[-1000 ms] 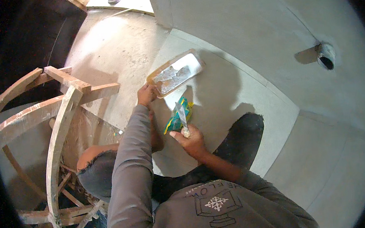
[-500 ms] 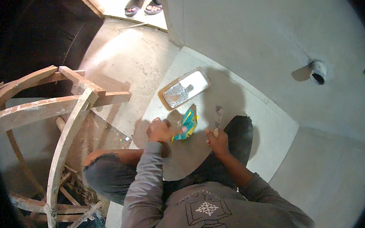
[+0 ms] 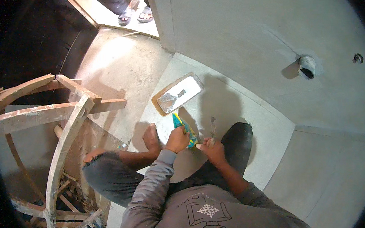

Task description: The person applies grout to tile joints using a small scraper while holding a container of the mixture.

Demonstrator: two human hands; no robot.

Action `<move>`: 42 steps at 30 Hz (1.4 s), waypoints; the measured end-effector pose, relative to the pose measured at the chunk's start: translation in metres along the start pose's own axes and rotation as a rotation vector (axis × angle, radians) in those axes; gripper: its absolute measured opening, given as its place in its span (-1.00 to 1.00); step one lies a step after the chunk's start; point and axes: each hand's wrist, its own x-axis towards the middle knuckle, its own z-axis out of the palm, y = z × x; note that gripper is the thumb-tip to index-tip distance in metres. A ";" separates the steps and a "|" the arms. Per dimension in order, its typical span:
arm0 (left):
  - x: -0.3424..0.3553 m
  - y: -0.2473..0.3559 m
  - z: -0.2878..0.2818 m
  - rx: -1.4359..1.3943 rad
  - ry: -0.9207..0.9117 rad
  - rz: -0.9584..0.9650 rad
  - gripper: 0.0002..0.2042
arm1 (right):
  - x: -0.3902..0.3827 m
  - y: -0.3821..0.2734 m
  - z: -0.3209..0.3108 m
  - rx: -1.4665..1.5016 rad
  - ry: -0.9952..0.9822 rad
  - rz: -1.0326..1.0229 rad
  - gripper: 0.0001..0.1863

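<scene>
My left hand (image 3: 178, 140) is closed on a green and yellow plastic packet (image 3: 185, 126), held upright between my bent legs. My right hand (image 3: 212, 150) grips a thin, mud-smeared tool (image 3: 213, 131) whose kind I cannot make out; it points away from me. That hand's thumb reaches toward the packet's lower corner, and I cannot tell whether it touches. Just beyond the packet, a shallow rectangular tub (image 3: 157, 104) rests on the pale floor tile, with something white and a grey smeared patch inside.
A timber frame (image 3: 61, 111) stands close on my left. To the right, a pipe stub (image 3: 306, 68) sticks out of the grey wall (image 3: 244, 31). Another person's sandalled feet (image 3: 135, 18) are at the lit doorway. My bare foot (image 3: 151, 139) is beside the left hand.
My left hand has moved right and gripped the packet, which has turned and come closer to me. My right hand has shifted left toward it. The view has tilted slightly.
</scene>
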 end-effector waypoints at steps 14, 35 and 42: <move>0.027 0.066 0.001 -0.322 0.008 0.074 -0.71 | 0.029 -0.051 -0.019 -0.043 0.385 -0.450 -0.83; 0.120 -0.014 0.136 -1.514 0.038 -0.184 -0.49 | 0.108 -0.104 -0.042 -0.018 0.151 -0.015 -0.67; 0.105 0.001 0.109 -1.618 -0.066 -0.194 -0.34 | 0.143 -0.121 -0.032 -0.075 0.086 -0.006 -0.70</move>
